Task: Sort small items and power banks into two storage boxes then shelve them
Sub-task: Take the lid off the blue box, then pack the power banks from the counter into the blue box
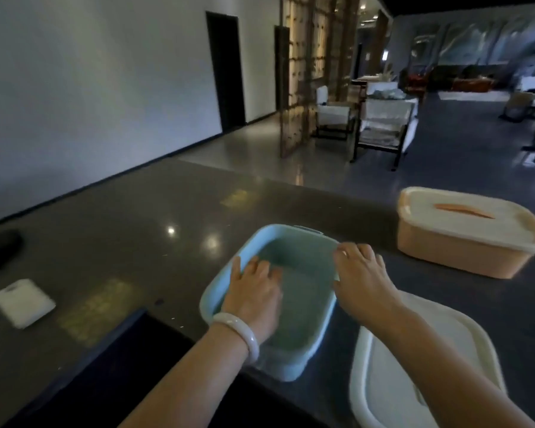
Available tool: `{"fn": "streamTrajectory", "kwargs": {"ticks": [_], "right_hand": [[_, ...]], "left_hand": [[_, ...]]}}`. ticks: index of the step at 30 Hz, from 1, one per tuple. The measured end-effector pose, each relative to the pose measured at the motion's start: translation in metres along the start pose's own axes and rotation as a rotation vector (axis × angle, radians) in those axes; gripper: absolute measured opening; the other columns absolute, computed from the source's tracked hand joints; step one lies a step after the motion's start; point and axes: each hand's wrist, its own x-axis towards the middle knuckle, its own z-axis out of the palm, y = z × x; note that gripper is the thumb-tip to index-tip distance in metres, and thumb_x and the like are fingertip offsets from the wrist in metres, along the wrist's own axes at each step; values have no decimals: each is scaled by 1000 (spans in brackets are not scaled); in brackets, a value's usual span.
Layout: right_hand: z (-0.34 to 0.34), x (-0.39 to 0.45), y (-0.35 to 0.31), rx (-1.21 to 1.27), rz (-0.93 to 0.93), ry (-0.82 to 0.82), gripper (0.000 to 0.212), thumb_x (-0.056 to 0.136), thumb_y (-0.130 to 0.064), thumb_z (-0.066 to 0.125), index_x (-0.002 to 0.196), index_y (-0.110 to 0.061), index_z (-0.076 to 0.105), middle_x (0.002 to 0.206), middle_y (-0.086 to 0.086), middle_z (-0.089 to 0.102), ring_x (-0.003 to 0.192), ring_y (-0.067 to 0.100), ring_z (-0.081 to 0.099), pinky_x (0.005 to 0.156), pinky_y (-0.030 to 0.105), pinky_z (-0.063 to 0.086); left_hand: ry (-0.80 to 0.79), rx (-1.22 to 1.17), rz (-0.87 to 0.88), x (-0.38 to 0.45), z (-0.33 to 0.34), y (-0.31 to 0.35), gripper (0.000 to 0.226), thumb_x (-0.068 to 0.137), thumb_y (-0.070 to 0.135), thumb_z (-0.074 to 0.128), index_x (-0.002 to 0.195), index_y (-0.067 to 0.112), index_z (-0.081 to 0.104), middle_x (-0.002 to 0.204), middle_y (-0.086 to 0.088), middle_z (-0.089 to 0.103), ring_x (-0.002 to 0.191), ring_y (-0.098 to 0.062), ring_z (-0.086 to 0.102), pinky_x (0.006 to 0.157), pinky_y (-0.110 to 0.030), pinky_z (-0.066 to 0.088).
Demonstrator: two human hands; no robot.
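Observation:
An open light-blue storage box [294,236] stands on the dark polished counter in front of me. My left hand [254,291] grips its left rim, thumb outside and fingers curled inside. My right hand [362,279] grips the right rim, fingers over the edge. The box's inside looks bare where it shows. A cream lid [464,344] lies flat under my right forearm. To the right stands an orange storage box [464,251] shut with a cream lid that has an orange handle. A white power bank [22,302] lies at the left of the counter.
A dark soft object [2,247] lies at the counter's far left. A black recess [112,366] cuts into the near edge of the counter [155,217]. Beyond the counter are a shiny floor, chairs [383,118] and a wooden screen [297,72].

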Motion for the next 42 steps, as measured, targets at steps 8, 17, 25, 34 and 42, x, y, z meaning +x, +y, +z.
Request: {"fn": "streamTrajectory", "kwargs": {"ticks": [8, 17, 25, 34, 42], "right_hand": [[38, 53, -190, -10, -537, -125, 47, 91, -30, 53, 135, -20, 41, 137, 2, 39, 124, 26, 35, 103, 37, 29], [90, 61, -411, 88, -878, -307, 44, 89, -21, 55, 131, -19, 43, 135, 3, 39, 121, 26, 37, 102, 39, 33], [138, 60, -521, 108, -903, -472, 53, 91, -39, 56, 136, -17, 41, 139, 6, 40, 125, 27, 38, 103, 39, 36], [197, 106, -561, 398, -537, -557, 75, 85, -45, 65, 145, -13, 34, 144, 11, 36, 130, 30, 36, 107, 36, 30], [241, 160, -602, 370, -303, -592, 87, 75, -58, 70, 139, -10, 36, 138, 14, 42, 126, 31, 39, 104, 40, 32]], "left_hand": [[-129, 111, -437, -104, 4, -167, 46, 96, 35, 41, 139, 18, 36, 140, -6, 38, 135, -30, 28, 115, -55, 13], [-279, 114, -788, -237, 16, -316, 46, 94, 36, 46, 136, 19, 40, 142, -9, 37, 135, -32, 29, 115, -55, 12], [-253, -36, -970, -304, 61, -396, 53, 94, 45, 46, 138, 18, 37, 145, -8, 35, 135, -30, 31, 114, -52, 20], [-109, -413, -1365, -284, 113, -460, 98, 81, 62, 59, 151, 18, 5, 153, -8, 20, 135, -29, 33, 107, -44, 35], [-182, -363, -1592, -254, 147, -491, 126, 60, 83, 59, 149, 8, 10, 145, -13, 26, 129, -30, 34, 101, -42, 38]]}}
